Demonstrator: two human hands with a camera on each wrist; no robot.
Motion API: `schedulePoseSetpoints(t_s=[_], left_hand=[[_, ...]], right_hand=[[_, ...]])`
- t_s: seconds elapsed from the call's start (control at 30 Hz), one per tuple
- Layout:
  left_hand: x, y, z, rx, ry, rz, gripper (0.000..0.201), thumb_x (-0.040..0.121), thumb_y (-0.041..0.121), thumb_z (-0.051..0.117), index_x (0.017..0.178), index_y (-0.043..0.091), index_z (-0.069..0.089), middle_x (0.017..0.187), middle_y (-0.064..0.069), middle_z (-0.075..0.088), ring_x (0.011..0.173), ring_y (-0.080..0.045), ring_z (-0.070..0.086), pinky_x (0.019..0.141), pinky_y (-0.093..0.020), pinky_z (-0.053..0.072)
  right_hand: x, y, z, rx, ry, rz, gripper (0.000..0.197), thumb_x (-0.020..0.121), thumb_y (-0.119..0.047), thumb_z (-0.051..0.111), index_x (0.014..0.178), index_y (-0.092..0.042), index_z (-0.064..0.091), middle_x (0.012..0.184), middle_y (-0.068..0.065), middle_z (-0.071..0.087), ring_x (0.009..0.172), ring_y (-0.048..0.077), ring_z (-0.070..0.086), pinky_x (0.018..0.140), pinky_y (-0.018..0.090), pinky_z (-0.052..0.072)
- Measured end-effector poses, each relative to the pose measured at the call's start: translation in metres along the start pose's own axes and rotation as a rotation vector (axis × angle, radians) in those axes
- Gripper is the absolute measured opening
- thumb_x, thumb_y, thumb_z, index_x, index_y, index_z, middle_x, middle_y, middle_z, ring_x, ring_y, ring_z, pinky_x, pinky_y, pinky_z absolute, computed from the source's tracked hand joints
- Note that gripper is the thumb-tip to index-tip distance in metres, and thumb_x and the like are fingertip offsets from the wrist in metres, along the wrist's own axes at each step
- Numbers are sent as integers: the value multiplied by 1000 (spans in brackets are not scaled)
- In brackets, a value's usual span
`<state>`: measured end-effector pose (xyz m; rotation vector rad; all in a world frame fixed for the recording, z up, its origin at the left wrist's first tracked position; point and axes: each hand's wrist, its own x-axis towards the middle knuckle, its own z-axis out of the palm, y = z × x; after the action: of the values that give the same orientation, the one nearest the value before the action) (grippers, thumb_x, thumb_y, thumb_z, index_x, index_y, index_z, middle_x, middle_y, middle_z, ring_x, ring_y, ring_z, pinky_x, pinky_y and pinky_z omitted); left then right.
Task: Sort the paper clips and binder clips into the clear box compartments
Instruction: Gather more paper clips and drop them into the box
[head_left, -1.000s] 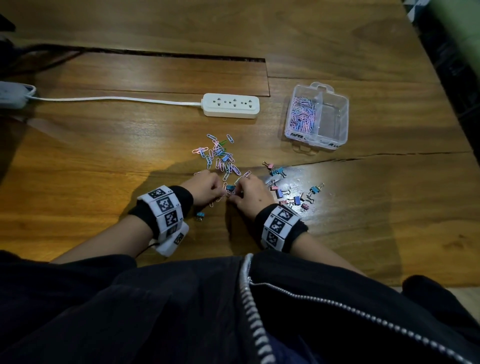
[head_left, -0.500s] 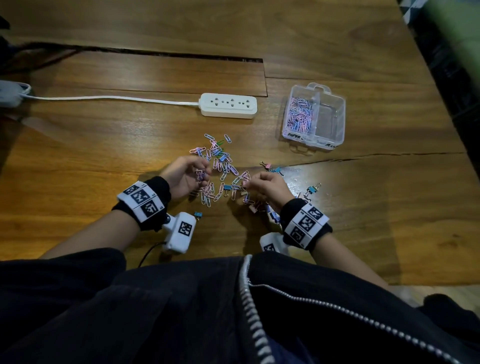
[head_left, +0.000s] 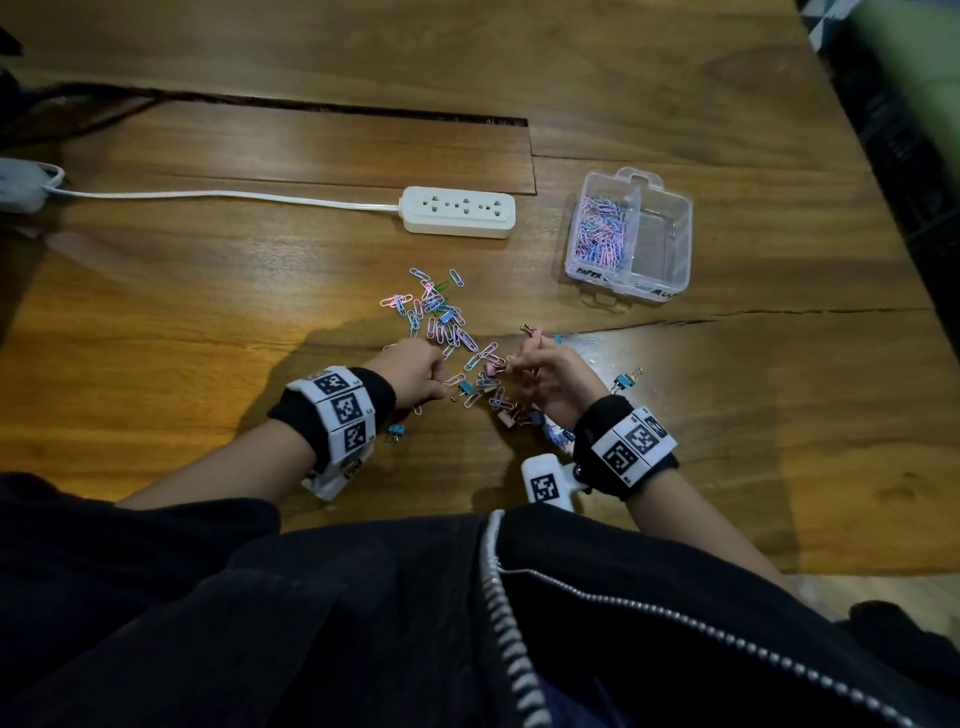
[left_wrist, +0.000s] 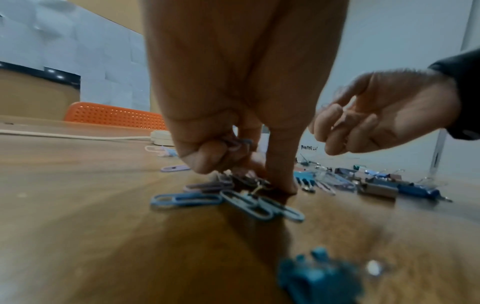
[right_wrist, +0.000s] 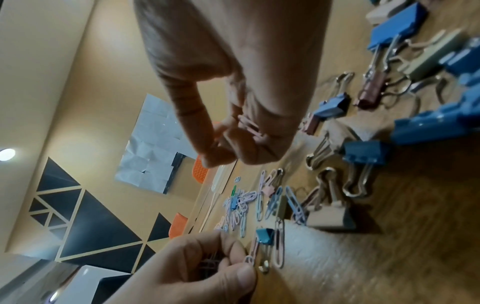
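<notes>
A clear two-compartment box (head_left: 670, 270) stands at the far right; its left compartment holds pink and blue paper clips (head_left: 602, 234), and its right one looks bare. Loose paper clips (head_left: 436, 312) lie scattered on the table ahead of my hands. Small binder clips (head_left: 626, 382) lie near my right wrist, seen close up as blue and tan binder clips (right_wrist: 363, 152). My left hand (head_left: 434, 382) curls around several paper clips (left_wrist: 239, 142) while its index finger (left_wrist: 280, 176) presses on clips on the table. My right hand (head_left: 519, 366) hovers just above the table and pinches pink paper clips (right_wrist: 249, 125).
A white power strip (head_left: 460, 212) with its cable (head_left: 208, 195) lies at the back, left of the box. A lone blue binder clip (head_left: 396, 431) sits by my left wrist. A crack (head_left: 779, 314) runs across the wooden table to the right.
The hands, close together a second ago, moved apart. The left hand then came back toward the near clips with its wrist turned over. The right hand stayed near the binder clips.
</notes>
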<state>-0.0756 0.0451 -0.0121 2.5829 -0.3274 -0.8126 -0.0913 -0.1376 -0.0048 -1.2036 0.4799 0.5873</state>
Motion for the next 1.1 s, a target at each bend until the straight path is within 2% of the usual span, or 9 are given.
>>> schedulePoseSetpoints(t_s=[0.1, 0.23, 0.33, 0.43, 0.53, 0.63, 0.77, 0.97, 1.1], left_hand=[[4, -4, 0, -46, -5, -3, 15, 90, 17, 52, 76, 15, 50, 79, 3, 50, 73, -11, 50, 65, -17, 43], [7, -18, -12, -648, 45, -102, 25, 91, 9, 43, 67, 16, 44, 69, 1, 49, 55, -10, 46, 49, -18, 40], [2, -24, -23, -1153, 9, -129, 25, 86, -2, 34, 67, 11, 44, 67, -5, 49, 43, -7, 47, 37, -15, 39], [-2, -30, -27, -1260, -40, -114, 22, 86, 0, 36, 70, 11, 46, 70, -5, 52, 48, -9, 49, 40, -16, 42], [-7, -32, -27, -1104, -70, -125, 18, 89, 11, 50, 71, 13, 48, 70, -3, 53, 49, -8, 49, 42, -14, 43], [-9, -34, -22, -589, 22, -96, 29, 79, 15, 68, 66, 17, 42, 64, 3, 46, 54, -8, 41, 50, -15, 39], [-10, -30, -16, -171, -30, -56, 40, 67, 22, 79, 90, 21, 46, 70, 11, 40, 61, -4, 37, 54, -20, 33], [0, -24, -10, -79, 78, -4, 26, 79, 25, 68, 99, 10, 59, 89, 1, 52, 81, -13, 48, 68, -23, 39], [8, -22, -7, 50, 60, 50, 17, 88, 29, 56, 89, 11, 56, 88, 0, 51, 79, -13, 48, 71, -23, 40]], right_hand=[[-3, 0, 0, -36, 26, 27, 25, 87, 10, 38, 84, -11, 49, 67, 3, 55, 57, 13, 49, 45, 16, 40], [-4, 2, 1, -161, 59, 0, 21, 87, 2, 42, 73, -9, 52, 67, 1, 44, 56, 10, 39, 48, 16, 32], [-2, 10, 5, -748, 121, -79, 18, 84, -14, 61, 70, -15, 51, 69, -3, 49, 63, 9, 45, 53, 16, 37], [1, 23, 12, -1343, 208, -158, 28, 78, -33, 68, 88, -13, 52, 89, 1, 50, 82, 14, 50, 70, 24, 45], [5, 27, 15, -1439, 252, -159, 37, 81, -31, 65, 105, -7, 53, 111, 10, 50, 103, 24, 51, 90, 35, 47], [8, 27, 18, -1402, 227, -107, 27, 85, -23, 60, 104, -4, 55, 115, 15, 52, 105, 27, 51, 91, 37, 45], [6, 27, 14, -1370, 185, -121, 13, 88, -17, 56, 96, -7, 56, 115, 15, 49, 108, 28, 49, 96, 38, 42], [-7, 12, -1, -964, 206, -177, 5, 89, -12, 54, 85, -11, 54, 79, -2, 52, 70, 12, 50, 61, 21, 44], [-4, 1, -6, -457, 123, -150, 21, 92, 1, 42, 83, -15, 53, 71, 1, 50, 63, 10, 47, 61, 22, 39]])
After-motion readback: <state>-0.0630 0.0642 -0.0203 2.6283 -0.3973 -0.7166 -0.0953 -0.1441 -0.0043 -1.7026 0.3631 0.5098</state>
